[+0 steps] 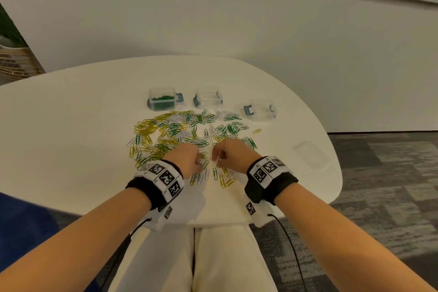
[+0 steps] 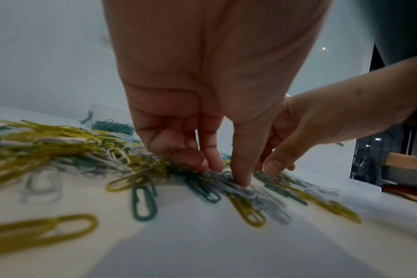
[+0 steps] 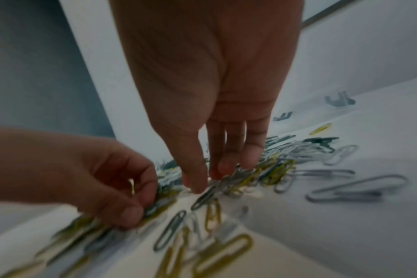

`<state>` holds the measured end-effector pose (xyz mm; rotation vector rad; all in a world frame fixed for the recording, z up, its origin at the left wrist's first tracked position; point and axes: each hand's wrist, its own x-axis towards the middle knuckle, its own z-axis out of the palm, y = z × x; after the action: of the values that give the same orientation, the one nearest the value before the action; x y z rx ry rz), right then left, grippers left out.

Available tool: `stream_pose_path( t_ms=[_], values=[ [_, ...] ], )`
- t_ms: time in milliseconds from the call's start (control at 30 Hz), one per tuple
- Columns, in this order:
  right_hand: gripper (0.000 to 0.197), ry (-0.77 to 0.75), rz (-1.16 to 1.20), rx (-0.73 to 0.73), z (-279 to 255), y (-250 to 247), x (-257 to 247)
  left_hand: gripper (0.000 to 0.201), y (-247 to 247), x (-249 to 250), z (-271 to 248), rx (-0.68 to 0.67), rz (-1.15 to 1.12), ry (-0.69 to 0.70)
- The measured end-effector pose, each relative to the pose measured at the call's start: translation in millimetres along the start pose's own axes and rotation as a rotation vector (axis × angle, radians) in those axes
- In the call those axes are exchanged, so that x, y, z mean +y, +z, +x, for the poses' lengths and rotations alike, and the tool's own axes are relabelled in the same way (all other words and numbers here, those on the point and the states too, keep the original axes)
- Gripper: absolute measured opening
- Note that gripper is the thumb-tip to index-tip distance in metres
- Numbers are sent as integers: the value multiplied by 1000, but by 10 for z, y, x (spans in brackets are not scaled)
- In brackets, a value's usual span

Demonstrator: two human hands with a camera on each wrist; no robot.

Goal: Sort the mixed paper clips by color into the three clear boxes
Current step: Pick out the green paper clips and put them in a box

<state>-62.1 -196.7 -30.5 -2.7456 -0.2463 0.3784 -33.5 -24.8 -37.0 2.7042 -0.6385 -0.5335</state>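
A mixed pile of yellow, green and white paper clips [image 1: 175, 130] is spread over the middle of the white table [image 1: 71, 125]. Behind it stand three clear boxes: the left box [image 1: 163, 99] holds green clips, while the middle box [image 1: 208, 98] and right box [image 1: 260, 111] look empty. My left hand [image 1: 200, 163] is curled down at the pile's near edge and pinches a few clips; in the left wrist view its fingertips [image 2: 242, 180] rest on white clips. Close beside it, my right hand [image 1: 218, 157] pinches white clips between thumb and fingers [image 3: 226, 167].
A clear lid [image 1: 310, 154] lies flat on the table at the right. One stray yellow clip [image 1: 257, 131] sits right of the pile. The table's near edge is just below my wrists. A woven basket [image 1: 16, 61] stands on the floor at far left.
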Motion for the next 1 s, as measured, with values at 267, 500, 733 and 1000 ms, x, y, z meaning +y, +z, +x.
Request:
stream_pose_path(
  t_ms=[267, 500, 733, 1000],
  values=[
    [6, -11, -77, 8, 54, -25, 31, 5, -70, -68, 16, 67, -151, 27],
    [20, 12, -92, 5, 73, 9, 102, 18, -62, -84, -67, 7, -945, -151],
    [11, -75, -162, -53, 68, 6, 114, 17, 34, 133, -11, -92, -482, 6],
    [9, 30, 161, 125, 104, -118, 231, 27, 113, 382, 0, -56, 195, 86]
  ],
)
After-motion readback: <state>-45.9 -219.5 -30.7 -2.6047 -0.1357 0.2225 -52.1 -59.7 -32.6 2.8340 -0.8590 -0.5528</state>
